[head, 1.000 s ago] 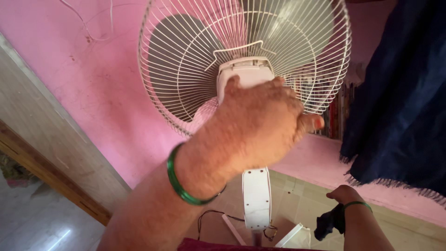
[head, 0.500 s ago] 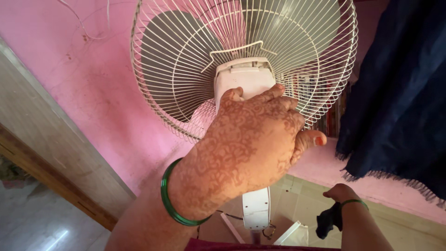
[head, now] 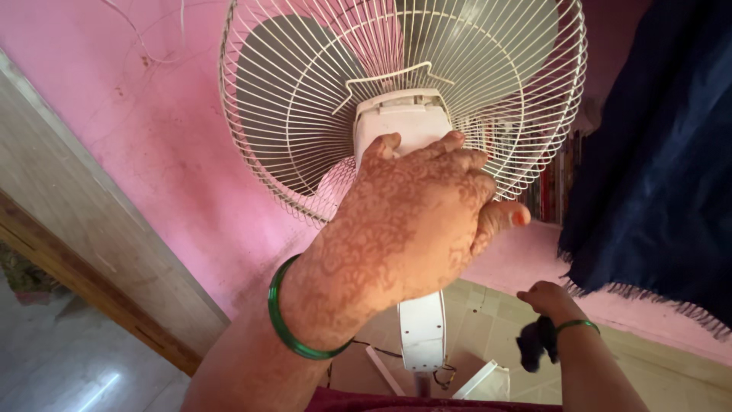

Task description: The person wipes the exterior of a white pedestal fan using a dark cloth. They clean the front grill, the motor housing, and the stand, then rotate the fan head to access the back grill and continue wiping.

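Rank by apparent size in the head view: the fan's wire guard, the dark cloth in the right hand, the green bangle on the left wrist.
1. Wire guard: clearly largest.
2. and 3. Green bangle and dark cloth: similar; the bangle is much nearer the camera, so unranked.

Bright daylight from lower left, floor [head: 84, 385] glare, wide-angle edge distortion, sharp focus.

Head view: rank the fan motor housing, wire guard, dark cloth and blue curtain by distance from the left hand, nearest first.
1. Motor housing: under the left hand, touching.
2. Wire guard: just behind the housing, around the blades.
3. Dark cloth: low right, in the right hand.
4. Blue curtain: far right. Order with the cloth is close.
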